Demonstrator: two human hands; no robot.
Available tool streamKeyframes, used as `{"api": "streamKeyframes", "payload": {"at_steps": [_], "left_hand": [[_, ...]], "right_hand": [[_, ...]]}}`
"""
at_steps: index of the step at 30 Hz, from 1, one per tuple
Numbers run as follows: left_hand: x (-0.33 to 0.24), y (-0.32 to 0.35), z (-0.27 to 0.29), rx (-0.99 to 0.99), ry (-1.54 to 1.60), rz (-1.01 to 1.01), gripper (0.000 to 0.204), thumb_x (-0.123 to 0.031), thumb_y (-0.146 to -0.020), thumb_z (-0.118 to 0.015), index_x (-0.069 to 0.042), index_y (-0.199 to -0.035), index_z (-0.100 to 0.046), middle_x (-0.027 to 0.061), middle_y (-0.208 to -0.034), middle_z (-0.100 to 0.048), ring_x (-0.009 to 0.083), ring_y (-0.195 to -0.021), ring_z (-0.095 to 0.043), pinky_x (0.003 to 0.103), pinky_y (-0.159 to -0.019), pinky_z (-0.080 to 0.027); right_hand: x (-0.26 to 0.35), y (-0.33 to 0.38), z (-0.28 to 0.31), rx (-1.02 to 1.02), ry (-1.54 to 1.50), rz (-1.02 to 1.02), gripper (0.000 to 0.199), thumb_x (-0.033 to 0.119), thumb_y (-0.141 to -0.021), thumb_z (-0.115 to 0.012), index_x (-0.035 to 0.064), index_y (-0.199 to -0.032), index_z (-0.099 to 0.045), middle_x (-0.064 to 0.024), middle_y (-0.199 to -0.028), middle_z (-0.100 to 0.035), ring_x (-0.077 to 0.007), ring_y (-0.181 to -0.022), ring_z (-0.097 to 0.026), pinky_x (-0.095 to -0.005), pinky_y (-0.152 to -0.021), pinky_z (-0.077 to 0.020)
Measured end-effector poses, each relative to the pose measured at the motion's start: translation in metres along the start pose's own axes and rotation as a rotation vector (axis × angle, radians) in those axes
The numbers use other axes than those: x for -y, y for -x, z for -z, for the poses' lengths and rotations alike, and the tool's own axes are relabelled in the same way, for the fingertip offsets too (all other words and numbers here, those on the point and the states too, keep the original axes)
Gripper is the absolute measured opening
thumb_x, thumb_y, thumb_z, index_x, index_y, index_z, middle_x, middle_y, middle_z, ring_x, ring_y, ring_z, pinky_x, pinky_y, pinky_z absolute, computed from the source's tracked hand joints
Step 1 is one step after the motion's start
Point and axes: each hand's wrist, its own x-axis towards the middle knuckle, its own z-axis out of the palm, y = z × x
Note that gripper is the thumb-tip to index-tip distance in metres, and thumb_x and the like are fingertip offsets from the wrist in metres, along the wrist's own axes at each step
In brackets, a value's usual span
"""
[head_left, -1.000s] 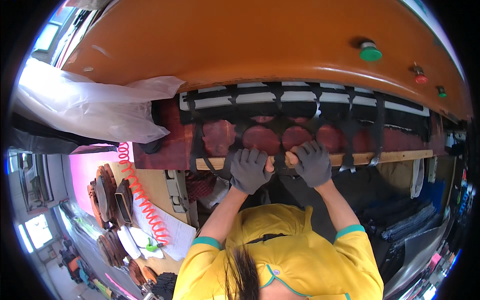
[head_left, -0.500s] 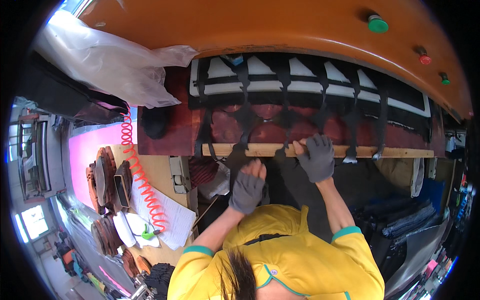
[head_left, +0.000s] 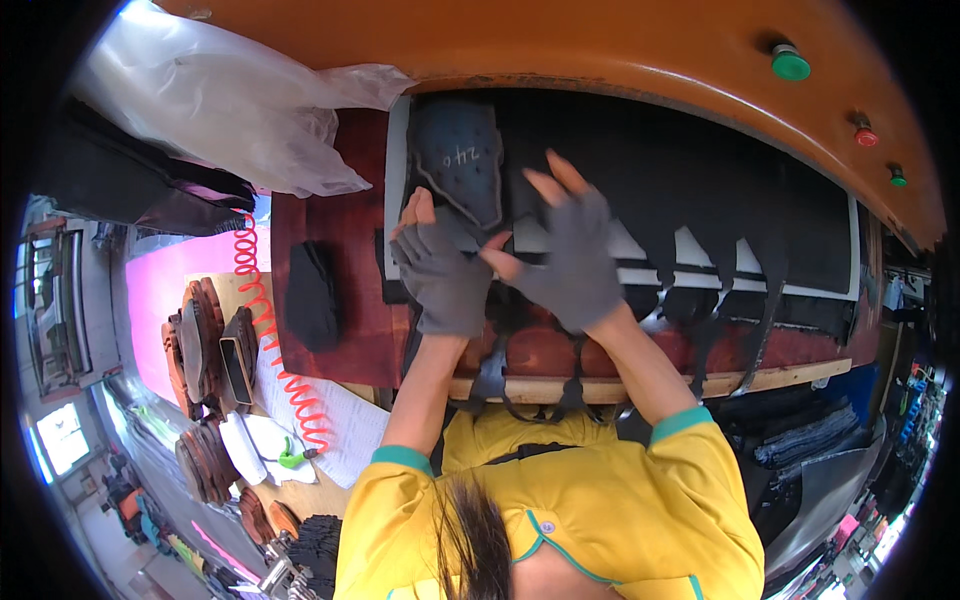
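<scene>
My left hand point(head_left: 440, 275), in a grey fingerless glove, is open, its fingers stretched along the lower left side of a dark bluish cutting die point(head_left: 455, 155). I cannot tell whether they touch the die. To its right, my right hand point(head_left: 575, 260), gloved the same way and slightly blurred, hovers open over a black sheet point(head_left: 640, 150), with thumb and fingers apart. The die lies flat on the sheet's left part. Ragged black strips hang from the sheet's near side, with a white board point(head_left: 750, 257) showing through the gaps. Beneath is a red-brown cutting board point(head_left: 345, 225).
An orange machine beam point(head_left: 600, 50) with green and red buttons point(head_left: 865, 133) spans the far side. Clear plastic point(head_left: 240, 120) drapes at upper left. A coiled red air hose point(head_left: 290, 385) hangs over a left side table holding brown stacked pieces point(head_left: 203, 345). A black pad point(head_left: 313, 295) sits on the board.
The cutting board, with sheet and die, has slid toward me from under the orange beam, uncovering the die. Both hands have left the wooden front edge and moved forward over the sheet.
</scene>
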Motion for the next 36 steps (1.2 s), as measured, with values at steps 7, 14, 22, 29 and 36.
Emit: {"api": "streamKeyframes", "payload": {"at_steps": [7,14,22,29,36], "left_hand": [[0.011,0.038,0.006,0.042,-0.082,0.043,0.084,-0.027,-0.068,-0.082,0.001,-0.137,-0.044,0.0183,-0.135,-0.051,0.0373,-0.128,-0.047,0.051,-0.107,-0.031],[0.005,0.054,0.019,0.047,-0.118,0.025,0.082,-0.039,-0.07,-0.083,-0.002,-0.134,-0.048,0.0189,-0.136,-0.052,0.0357,-0.13,-0.047,0.051,-0.106,-0.032],[-0.004,0.056,0.017,0.019,-0.121,0.026,0.072,-0.036,-0.076,-0.081,-0.004,-0.133,-0.05,0.0167,-0.137,-0.053,0.0351,-0.128,-0.049,0.053,-0.11,-0.029],[-0.011,0.056,0.007,0.06,-0.018,-0.031,0.035,-0.02,-0.083,-0.072,-0.009,-0.114,-0.061,0.0096,-0.128,-0.059,0.0301,-0.126,-0.051,0.05,-0.111,-0.027],[-0.014,0.042,-0.011,-0.02,-0.061,-0.022,0.02,-0.014,-0.083,-0.067,-0.012,-0.103,-0.066,0.0037,-0.117,-0.066,0.0283,-0.12,-0.057,0.048,-0.103,-0.035]], "right_hand": [[0.019,-0.042,-0.067,0.207,0.04,-0.091,0.087,0.023,-0.058,-0.084,0.0093,-0.137,-0.047,-0.0272,-0.145,-0.032,-0.0463,-0.132,-0.035,-0.0523,-0.111,-0.0308],[0.0,-0.02,-0.009,0.165,-1.048,-0.402,0.098,0.021,-0.05,-0.085,0.013,-0.141,-0.047,-0.0182,-0.145,-0.035,-0.032,-0.126,-0.048,-0.0429,-0.105,-0.043],[-0.007,0.014,0.023,0.108,-0.04,-0.186,0.096,0.013,-0.051,-0.083,0.0184,-0.139,-0.047,-0.024,-0.153,-0.023,-0.0432,-0.131,-0.039,-0.0484,-0.104,-0.0424],[-0.003,0.051,0.01,0.019,0.153,-0.248,0.098,0.023,-0.065,-0.082,0.0036,-0.146,-0.031,-0.0329,-0.146,-0.031,-0.0473,-0.133,-0.038,-0.0551,-0.114,-0.0269],[-0.014,0.057,0.005,0.041,0.257,-0.124,0.082,0.026,-0.077,-0.077,0.0015,-0.144,-0.036,-0.0304,-0.143,-0.04,-0.0456,-0.13,-0.044,-0.0564,-0.11,-0.0328]]}}
